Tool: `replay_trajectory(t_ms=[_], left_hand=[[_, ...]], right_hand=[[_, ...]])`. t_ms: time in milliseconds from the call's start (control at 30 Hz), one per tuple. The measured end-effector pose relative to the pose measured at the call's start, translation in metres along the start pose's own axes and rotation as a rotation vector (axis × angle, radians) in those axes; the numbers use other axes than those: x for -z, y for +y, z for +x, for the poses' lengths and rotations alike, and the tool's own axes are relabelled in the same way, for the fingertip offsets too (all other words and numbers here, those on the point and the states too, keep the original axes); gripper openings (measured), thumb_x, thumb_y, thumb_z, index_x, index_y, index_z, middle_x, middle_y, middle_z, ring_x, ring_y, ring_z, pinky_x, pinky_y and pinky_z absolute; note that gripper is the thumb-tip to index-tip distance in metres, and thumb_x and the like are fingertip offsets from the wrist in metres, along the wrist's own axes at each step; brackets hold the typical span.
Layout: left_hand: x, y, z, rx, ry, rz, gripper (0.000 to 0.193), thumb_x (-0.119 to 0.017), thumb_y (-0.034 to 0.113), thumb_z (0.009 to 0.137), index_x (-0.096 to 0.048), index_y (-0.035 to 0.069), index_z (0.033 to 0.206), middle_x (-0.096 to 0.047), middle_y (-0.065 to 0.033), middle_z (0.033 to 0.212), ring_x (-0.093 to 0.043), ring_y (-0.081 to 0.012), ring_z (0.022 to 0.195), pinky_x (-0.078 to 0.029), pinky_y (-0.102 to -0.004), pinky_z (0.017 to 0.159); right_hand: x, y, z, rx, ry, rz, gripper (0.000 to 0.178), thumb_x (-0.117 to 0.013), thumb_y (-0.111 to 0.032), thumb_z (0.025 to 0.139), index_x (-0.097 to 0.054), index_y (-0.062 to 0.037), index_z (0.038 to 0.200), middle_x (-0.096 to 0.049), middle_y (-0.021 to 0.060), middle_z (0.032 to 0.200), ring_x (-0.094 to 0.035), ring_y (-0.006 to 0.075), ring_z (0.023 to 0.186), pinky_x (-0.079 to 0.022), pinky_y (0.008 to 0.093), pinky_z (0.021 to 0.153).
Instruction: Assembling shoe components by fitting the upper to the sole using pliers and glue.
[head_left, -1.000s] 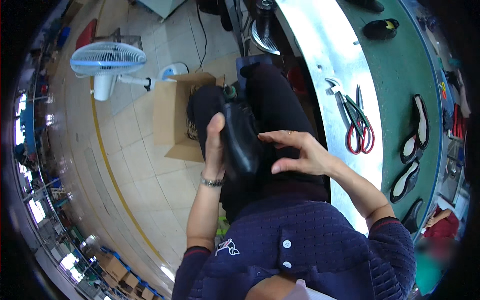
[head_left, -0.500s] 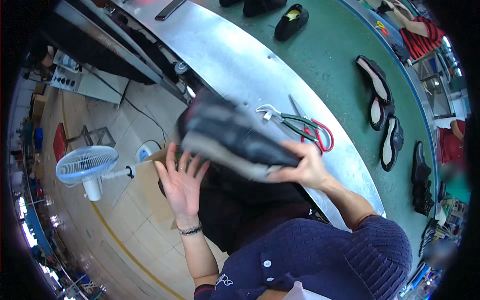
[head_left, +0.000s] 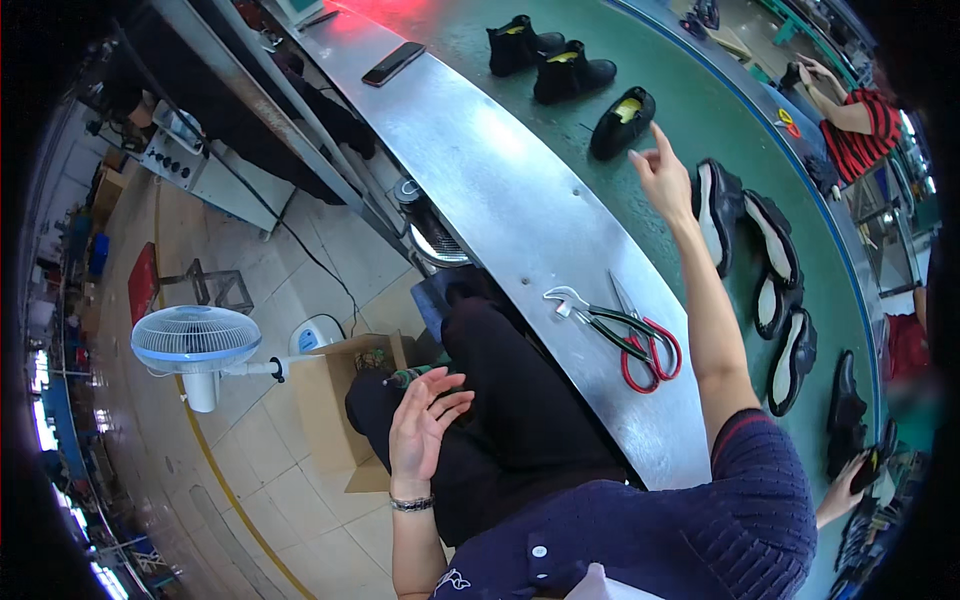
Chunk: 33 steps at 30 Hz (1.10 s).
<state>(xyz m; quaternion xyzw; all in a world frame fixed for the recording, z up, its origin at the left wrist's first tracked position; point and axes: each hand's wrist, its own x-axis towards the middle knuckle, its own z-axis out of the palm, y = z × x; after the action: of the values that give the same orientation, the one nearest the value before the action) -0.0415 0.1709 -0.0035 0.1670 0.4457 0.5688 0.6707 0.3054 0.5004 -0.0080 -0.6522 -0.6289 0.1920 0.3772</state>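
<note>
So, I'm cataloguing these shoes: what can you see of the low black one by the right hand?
The low black shoe looks leather-like and slightly glossy, with a yellowish lining showing in its open mouth. It stands upright on the green surface, toe toward the picture's lower left, near a black ankle boot. The right hand has its fingers close beside it; whether they touch cannot be told. Its underside is hidden.
</note>
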Motion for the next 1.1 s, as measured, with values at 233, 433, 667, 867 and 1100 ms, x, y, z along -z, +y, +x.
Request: replay_trajectory(t_ms=[233, 433, 667, 867, 1100], left_hand=[[-0.002, 0.001, -0.016, -0.036, 0.033, -0.016, 0.038, -0.046, 0.028, 0.102, -0.051, -0.001, 0.126, -0.061, -0.0198, 0.121, -0.064, -0.0289, 0.105, -0.05, -0.0392, 0.093], [0.007, 0.012, -0.028, -0.117, 0.015, 0.378, 0.038, -0.056, 0.021, 0.098, -0.05, 0.003, 0.131, -0.061, -0.0126, 0.12, -0.064, -0.0203, 0.102, -0.049, -0.0308, 0.09], [-0.056, 0.046, 0.005, -0.508, -0.16, 1.086, 0.092, -0.081, 0.016, 0.077, -0.028, 0.002, 0.151, -0.044, -0.0161, 0.145, -0.047, -0.026, 0.13, -0.038, -0.035, 0.107], [-0.012, 0.008, -0.011, -0.495, -0.303, 0.533, 0.114, -0.083, 0.002, 0.069, -0.008, 0.005, 0.155, -0.035, -0.0105, 0.152, -0.04, -0.0187, 0.134, -0.03, -0.033, 0.112], [0.023, -0.021, -0.058, -0.495, 0.024, 0.478, 0.119, -0.086, 0.004, 0.068, -0.005, 0.01, 0.156, -0.027, -0.0082, 0.156, -0.037, -0.0197, 0.136, -0.037, -0.0348, 0.109]], right_hand=[[-0.036, 0.03, 0.073, 0.091, 0.032, -0.377, 0.033, -0.066, -0.034, 0.087, -0.063, -0.0081, 0.107, -0.069, 0.0209, 0.097, -0.066, 0.0387, 0.093, -0.05, 0.047, 0.079], [0.052, -0.06, 0.029, 0.28, -0.184, 0.367, 0.027, -0.068, -0.023, 0.09, -0.059, -0.0027, 0.074, -0.058, 0.001, 0.063, -0.058, 0.0099, 0.06, -0.045, 0.0229, 0.06], [0.074, -0.197, -0.091, 0.305, -0.703, 0.642, 0.027, -0.068, -0.022, 0.09, -0.061, -0.0048, 0.07, -0.057, -0.0016, 0.06, -0.057, 0.0056, 0.054, -0.045, 0.0201, 0.054], [0.0, -0.23, -0.157, 0.204, -1.081, 0.776, 0.025, -0.063, -0.024, 0.096, -0.067, 0.0004, 0.091, -0.06, -0.0014, 0.066, -0.059, 0.0053, 0.06, -0.05, 0.0201, 0.058], [-0.048, -0.163, -0.204, 0.419, -0.668, 0.012, 0.038, -0.062, -0.022, 0.093, -0.059, 0.0006, 0.124, -0.068, 0.0152, 0.094, -0.067, 0.0278, 0.09, -0.053, 0.0377, 0.084]])
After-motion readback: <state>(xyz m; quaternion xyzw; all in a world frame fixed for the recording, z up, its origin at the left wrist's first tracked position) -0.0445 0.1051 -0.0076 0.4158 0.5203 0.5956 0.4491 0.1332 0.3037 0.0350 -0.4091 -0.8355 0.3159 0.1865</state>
